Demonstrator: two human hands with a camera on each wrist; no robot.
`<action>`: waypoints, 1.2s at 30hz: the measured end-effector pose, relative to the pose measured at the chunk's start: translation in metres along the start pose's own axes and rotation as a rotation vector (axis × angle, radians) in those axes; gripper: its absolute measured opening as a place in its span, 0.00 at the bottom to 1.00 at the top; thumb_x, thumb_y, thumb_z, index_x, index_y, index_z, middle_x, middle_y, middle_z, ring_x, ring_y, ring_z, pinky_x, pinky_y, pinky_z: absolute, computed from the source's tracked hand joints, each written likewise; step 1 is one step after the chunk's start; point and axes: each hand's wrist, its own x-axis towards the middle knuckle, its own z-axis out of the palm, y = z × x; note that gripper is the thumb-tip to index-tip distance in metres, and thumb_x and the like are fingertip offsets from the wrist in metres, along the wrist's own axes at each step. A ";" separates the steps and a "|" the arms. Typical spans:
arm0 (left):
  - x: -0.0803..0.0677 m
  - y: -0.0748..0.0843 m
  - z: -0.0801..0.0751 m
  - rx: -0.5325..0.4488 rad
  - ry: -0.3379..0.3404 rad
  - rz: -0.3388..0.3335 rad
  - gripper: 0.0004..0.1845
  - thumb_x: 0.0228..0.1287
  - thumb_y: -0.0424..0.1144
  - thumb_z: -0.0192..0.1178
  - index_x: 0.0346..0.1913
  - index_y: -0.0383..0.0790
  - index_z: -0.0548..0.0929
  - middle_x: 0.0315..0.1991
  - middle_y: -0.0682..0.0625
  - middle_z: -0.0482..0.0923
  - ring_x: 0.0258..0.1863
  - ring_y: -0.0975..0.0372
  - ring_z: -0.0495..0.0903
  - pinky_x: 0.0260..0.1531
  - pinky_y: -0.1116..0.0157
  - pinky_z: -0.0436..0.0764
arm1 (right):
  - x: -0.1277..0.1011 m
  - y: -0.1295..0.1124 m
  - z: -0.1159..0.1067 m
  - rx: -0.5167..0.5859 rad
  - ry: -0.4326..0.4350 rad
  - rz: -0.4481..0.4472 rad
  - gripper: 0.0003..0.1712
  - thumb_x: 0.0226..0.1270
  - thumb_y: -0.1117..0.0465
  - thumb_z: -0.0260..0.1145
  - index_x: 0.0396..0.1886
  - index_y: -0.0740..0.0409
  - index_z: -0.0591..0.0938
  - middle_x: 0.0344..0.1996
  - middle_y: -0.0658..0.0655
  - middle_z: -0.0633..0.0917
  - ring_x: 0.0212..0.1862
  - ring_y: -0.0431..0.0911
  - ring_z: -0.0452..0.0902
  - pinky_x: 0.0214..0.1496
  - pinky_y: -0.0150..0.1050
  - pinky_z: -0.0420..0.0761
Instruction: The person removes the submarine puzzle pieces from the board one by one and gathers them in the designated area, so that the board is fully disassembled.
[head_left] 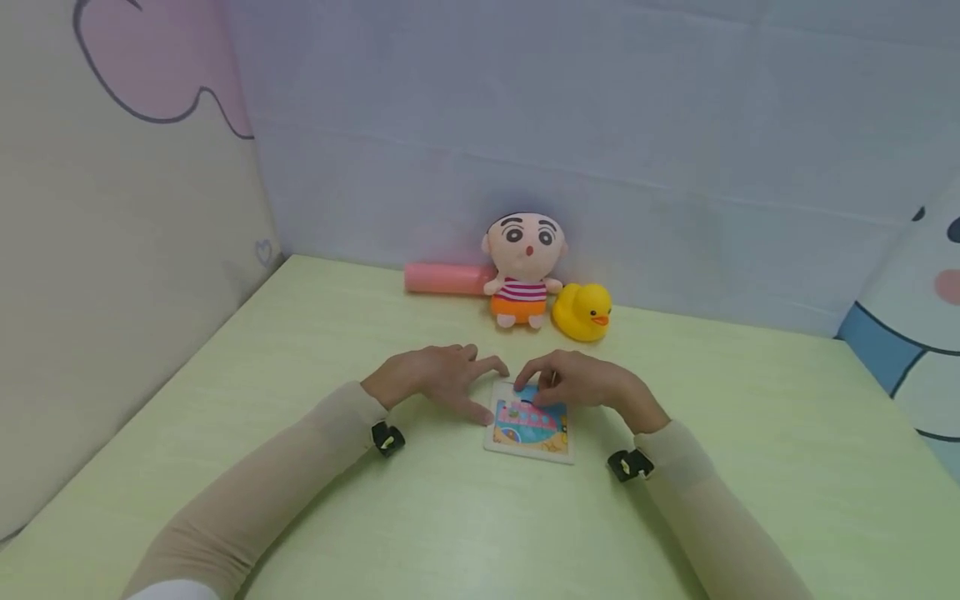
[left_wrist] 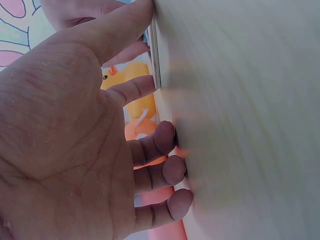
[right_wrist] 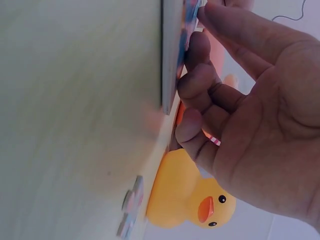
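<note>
I have my left hand (head_left: 431, 379) at the left edge of the small picture puzzle board (head_left: 530, 427), thumb and forefinger pressed against its side and the other fingertips (left_wrist: 165, 137) bent down onto the table (head_left: 375, 517); nothing is held in it, and I judge it is there to stop the board sliding. My right hand (head_left: 581, 382) sits over the far part of the same board, fingers curled so the tips (right_wrist: 192, 80) press on the coloured picture face near its far edge. Whether they pinch a loose piece or only press one flat I cannot tell from these views. The board itself lies flat on the table, directly between my two hands and just nearer to me than they are.

Beyond the board, against the back wall, stands a plush doll (head_left: 523, 271) in a striped top and orange shorts. A yellow rubber duck (head_left: 582, 312) sits touching the doll's right side, and a pink cylinder (head_left: 444, 278) lies behind the doll to its left. The right wrist view shows something small and flat (right_wrist: 131, 205) lying on the table near the duck, too blurred to name.

The table is pale green with a faint wood grain. The walls are padded: light lilac at the back, cream with a pink cartoon outline (head_left: 161, 62) to the left of the doll, and a blue-and-white cartoon figure (head_left: 911, 333) at the right.
</note>
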 end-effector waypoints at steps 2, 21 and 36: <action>0.000 0.001 0.000 0.006 0.001 0.006 0.39 0.60 0.71 0.59 0.72 0.66 0.62 0.50 0.48 0.71 0.50 0.56 0.74 0.50 0.54 0.77 | 0.001 0.000 0.001 0.004 0.000 0.006 0.13 0.70 0.64 0.66 0.52 0.50 0.83 0.31 0.52 0.79 0.34 0.46 0.72 0.37 0.37 0.71; 0.000 0.001 0.001 0.030 0.008 0.010 0.38 0.62 0.70 0.58 0.72 0.64 0.63 0.48 0.48 0.71 0.46 0.57 0.74 0.48 0.56 0.78 | 0.005 -0.004 0.005 -0.054 0.027 -0.009 0.13 0.67 0.66 0.69 0.49 0.49 0.80 0.41 0.55 0.78 0.43 0.48 0.73 0.48 0.41 0.76; 0.001 0.003 0.002 0.051 0.006 0.004 0.37 0.62 0.70 0.58 0.70 0.63 0.65 0.51 0.47 0.71 0.48 0.56 0.74 0.50 0.56 0.77 | 0.002 -0.002 0.004 -0.072 0.064 -0.010 0.12 0.69 0.64 0.68 0.50 0.51 0.82 0.37 0.51 0.80 0.40 0.46 0.74 0.45 0.38 0.76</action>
